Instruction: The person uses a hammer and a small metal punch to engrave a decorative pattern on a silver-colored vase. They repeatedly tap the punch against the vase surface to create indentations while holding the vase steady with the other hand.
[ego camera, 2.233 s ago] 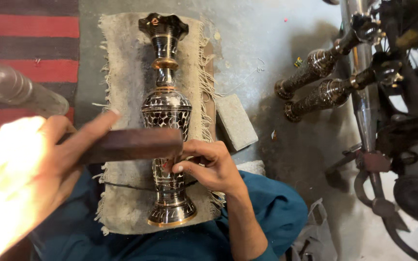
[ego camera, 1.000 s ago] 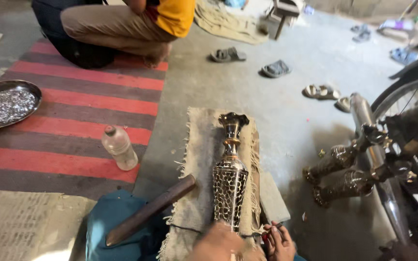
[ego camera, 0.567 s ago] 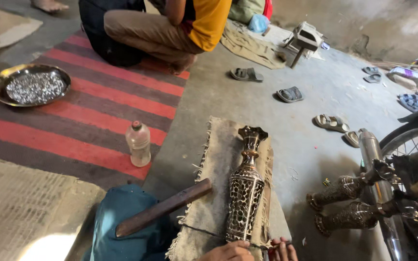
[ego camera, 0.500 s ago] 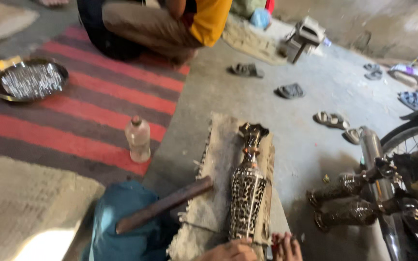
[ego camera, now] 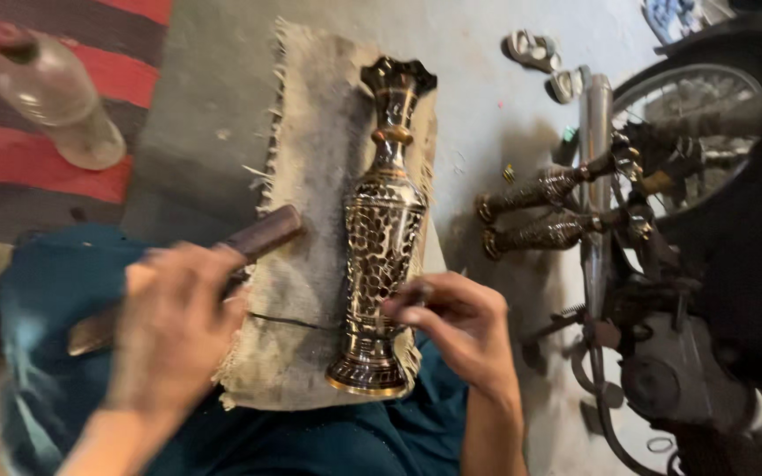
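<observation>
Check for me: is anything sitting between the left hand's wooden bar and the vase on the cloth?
Nothing visible does. The left hand grips the wooden bar, whose far end lies over bare burlap cloth just left of the metal vase. The right hand holds a thin tool against the vase's lower body from the other side.

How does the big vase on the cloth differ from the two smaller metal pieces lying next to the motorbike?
The big vase lies on a frayed cloth, while the two smaller pieces lie on bare floor. The vase is much larger, with a wide belly; the pieces are slim. The right hand touches the vase; nothing touches the pieces. All share dark, patterned metalwork.
</observation>
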